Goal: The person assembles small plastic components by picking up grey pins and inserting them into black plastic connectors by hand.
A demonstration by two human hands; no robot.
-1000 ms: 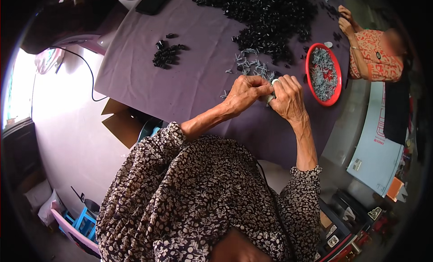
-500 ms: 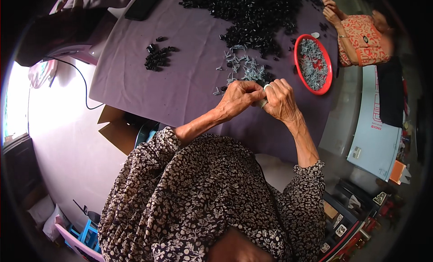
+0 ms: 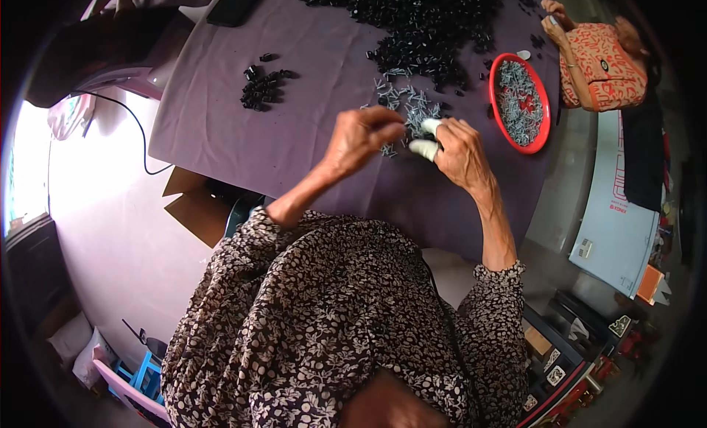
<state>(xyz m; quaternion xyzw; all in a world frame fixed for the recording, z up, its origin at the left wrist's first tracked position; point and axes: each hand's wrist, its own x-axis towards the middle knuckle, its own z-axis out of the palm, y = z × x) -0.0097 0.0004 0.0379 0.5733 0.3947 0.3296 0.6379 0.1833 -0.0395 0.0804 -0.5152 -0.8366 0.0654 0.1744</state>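
Note:
My left hand (image 3: 355,139) hovers over the front of the purple-covered table, its fingertips pointing right and smeared by motion, so whether they pinch anything is hidden. To its right is my right hand (image 3: 462,152), with white covers on its thumb and forefinger. Those two fingers are apart, and no piece shows clearly between them. Just beyond both hands lies a loose scatter of small grey screw-like pins (image 3: 412,104). Behind the pins spreads a big heap of small black pieces (image 3: 420,30). A red oval tray (image 3: 493,96) full of the same grey pins sits right of my right hand.
A small separate pile of black pieces (image 3: 261,88) lies on the tablecloth (image 3: 258,141) at the left. A dark flat object (image 3: 234,4) rests at the far left corner. Across the right edge sits another person in an orange patterned top (image 3: 604,67). An open cardboard box (image 3: 195,214) stands below the table's left edge.
My hands, together half a second ago, have separated. The left has moved left and slightly away from me; the right hand's thumb and forefinger have spread apart. The view has shifted slightly.

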